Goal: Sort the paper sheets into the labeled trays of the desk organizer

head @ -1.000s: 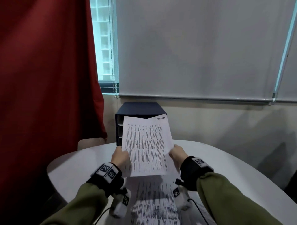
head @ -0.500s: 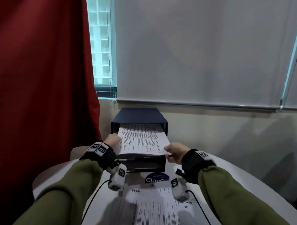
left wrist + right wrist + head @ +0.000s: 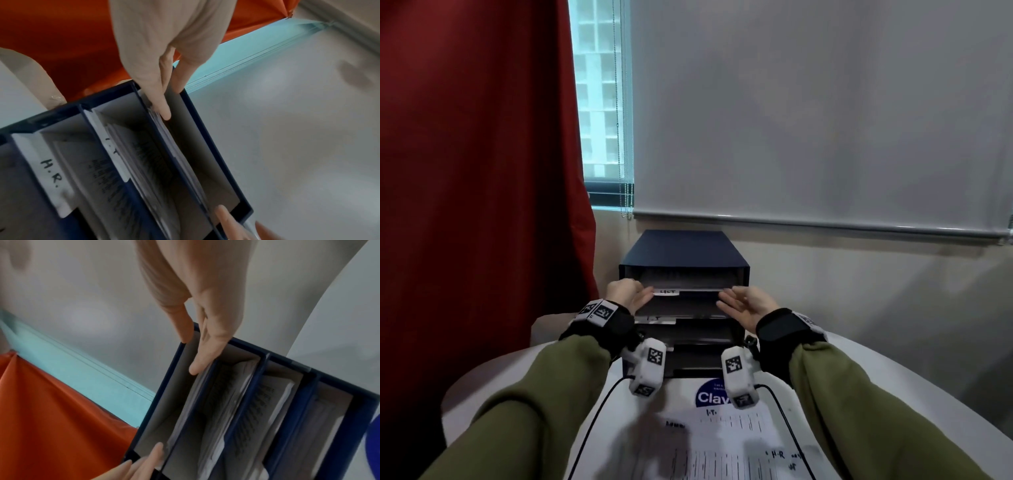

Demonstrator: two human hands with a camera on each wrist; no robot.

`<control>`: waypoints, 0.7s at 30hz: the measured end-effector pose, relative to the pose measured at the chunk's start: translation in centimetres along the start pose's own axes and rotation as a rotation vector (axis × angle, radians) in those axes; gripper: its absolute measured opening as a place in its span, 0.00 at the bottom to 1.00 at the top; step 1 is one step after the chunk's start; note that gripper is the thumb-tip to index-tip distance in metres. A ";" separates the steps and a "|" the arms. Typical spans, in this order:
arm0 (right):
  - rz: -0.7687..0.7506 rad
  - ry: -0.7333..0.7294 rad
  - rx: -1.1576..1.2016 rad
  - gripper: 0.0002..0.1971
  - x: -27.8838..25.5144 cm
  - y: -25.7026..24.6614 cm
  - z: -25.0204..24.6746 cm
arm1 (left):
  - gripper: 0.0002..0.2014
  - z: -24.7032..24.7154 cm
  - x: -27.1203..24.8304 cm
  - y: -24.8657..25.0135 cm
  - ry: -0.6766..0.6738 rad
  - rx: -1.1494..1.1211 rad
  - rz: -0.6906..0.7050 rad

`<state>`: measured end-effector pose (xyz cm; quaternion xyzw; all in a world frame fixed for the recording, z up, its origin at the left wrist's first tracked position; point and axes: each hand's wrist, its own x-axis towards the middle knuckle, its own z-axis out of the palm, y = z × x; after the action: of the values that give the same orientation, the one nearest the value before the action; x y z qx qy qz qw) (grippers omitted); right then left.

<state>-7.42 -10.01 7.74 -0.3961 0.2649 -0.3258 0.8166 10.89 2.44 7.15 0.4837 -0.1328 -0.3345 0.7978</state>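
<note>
A dark blue desk organizer [image 3: 685,260] stands at the table's far edge, with stacked trays that carry white labels [image 3: 667,292]. In the left wrist view two lower labels read "H.R." [image 3: 50,175] and "I.T" [image 3: 112,146]. A printed sheet [image 3: 164,129] lies inside the top tray. My left hand [image 3: 628,296] and right hand [image 3: 739,303] are at the two front corners of that tray. Their fingers [image 3: 199,360] are straight against the tray's opening and hold nothing. More printed sheets [image 3: 729,442] lie on the table in front of me.
The white round table [image 3: 893,394] curves away on the right. A red curtain [image 3: 482,171] hangs at the left, close to the organizer. A grey roller blind [image 3: 808,120] and the wall are behind it. A blue round sticker [image 3: 710,394] shows beside the loose sheets.
The sheet I held up with both hands has gone into the top tray. Both hands have let go of it and now lie flat at the tray's front.
</note>
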 end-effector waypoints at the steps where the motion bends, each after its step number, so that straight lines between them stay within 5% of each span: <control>1: -0.003 0.008 -0.048 0.14 -0.4 0.3 -0.5 | 0.12 -0.3 -0.4 -0.2 -0.025 0.031 0.016; 6: 0.075 0.014 -0.535 0.08 -3.9 2.4 -4.6 | 0.10 -2.4 -4.6 -2.2 -0.038 0.522 0.045; 10: 0.295 0.041 -0.916 0.06 -6.8 4.4 -9.9 | 0.02 -5.7 -8.4 -6.2 -0.196 0.970 -0.128; 12: 0.361 0.110 -0.964 0.07 -8.2 5.3 -12.2 | 0.05 -7.0 -10.2 -8.1 -0.213 1.151 -0.225; 15: 0.421 0.164 -0.959 0.05 -10.4 6.6 -14.5 | 0.13 -8.3 -11.6 -10.8 -0.204 1.247 -0.308; 19: 0.452 0.185 -1.106 0.02 -12.1 8.0 -14.6 | 0.17 -8.8 -11.8 -12.6 -0.141 1.400 -0.241; 21: 0.460 0.157 -1.255 0.09 -12.2 8.5 -14.0 | 0.18 -8.7 -11.8 -12.8 -0.140 1.402 -0.233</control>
<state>-22.25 -3.54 -4.74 -0.7042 0.5404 0.0444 0.4585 1.66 12.25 -6.86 0.8713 -0.3149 -0.2837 0.2475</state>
